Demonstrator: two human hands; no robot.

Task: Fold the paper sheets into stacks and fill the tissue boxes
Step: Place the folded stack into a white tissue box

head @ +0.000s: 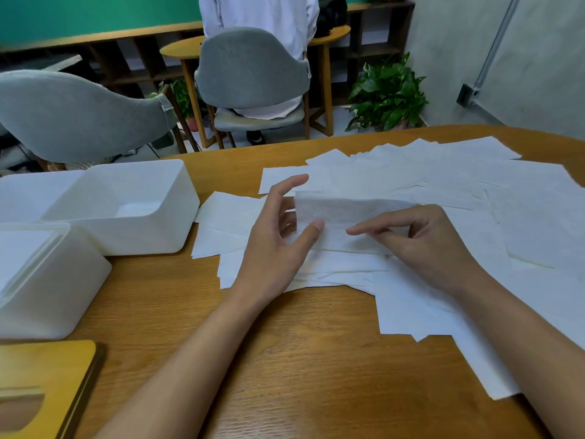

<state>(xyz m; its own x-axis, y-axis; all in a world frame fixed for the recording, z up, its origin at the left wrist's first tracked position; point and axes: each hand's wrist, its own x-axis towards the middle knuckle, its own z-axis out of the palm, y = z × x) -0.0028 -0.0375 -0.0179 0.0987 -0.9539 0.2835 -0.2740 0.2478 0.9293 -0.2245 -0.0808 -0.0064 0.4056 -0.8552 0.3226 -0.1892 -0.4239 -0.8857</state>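
Mid-fold now: one thin sheet [348, 207] lifted just above the scattered pile [443, 179], right of the open white boxes [142, 229]. Pinched at its left end by the left hand [278, 239], fingers spread, and at its right end by the curled right hand [424, 242]. Looks feather-light, limp, easily torn. Best held gently at both ends.

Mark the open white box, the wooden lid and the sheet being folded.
open white box [142, 236]: head view, front wall.
wooden lid [53, 365]: head view, top face.
sheet being folded [348, 205]: head view, raised flap.
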